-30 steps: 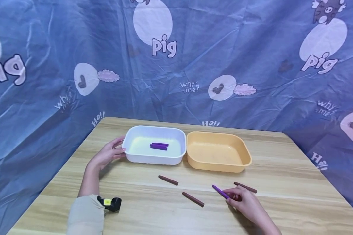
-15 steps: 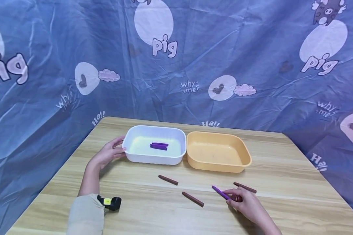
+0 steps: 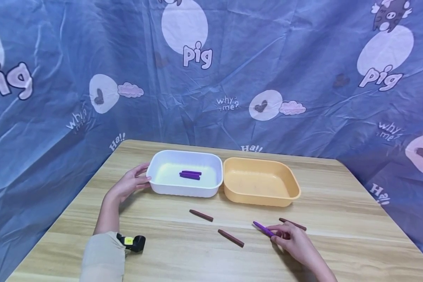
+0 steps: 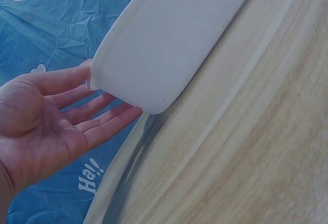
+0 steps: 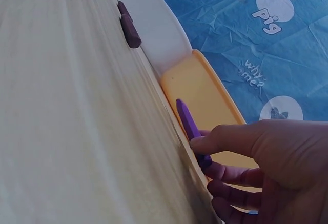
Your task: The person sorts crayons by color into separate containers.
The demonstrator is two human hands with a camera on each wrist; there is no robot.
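Observation:
My right hand (image 3: 296, 241) pinches a purple crayon (image 5: 187, 121) between thumb and fingers, low over the table. Its tapered end points towards the tubs; the other end is partly hidden by the fingers. A brown crayon (image 3: 293, 223) lies just behind this hand. At the left, my left hand (image 4: 56, 116) touches the end of a white tub (image 4: 154, 44), thumb at the rim and the other fingers fairly straight against the side wall. Inside the white tub, several purple crayons (image 3: 190, 176) lie close together on the bottom.
An orange tub (image 3: 262, 199) stands right beside the white one. Two more brown crayons, a farther one (image 3: 201, 215) and a nearer one (image 3: 230, 238), lie on the wooden table (image 3: 183, 258) in front of the tubs. A blue patterned cloth (image 3: 229, 70) hangs behind the table.

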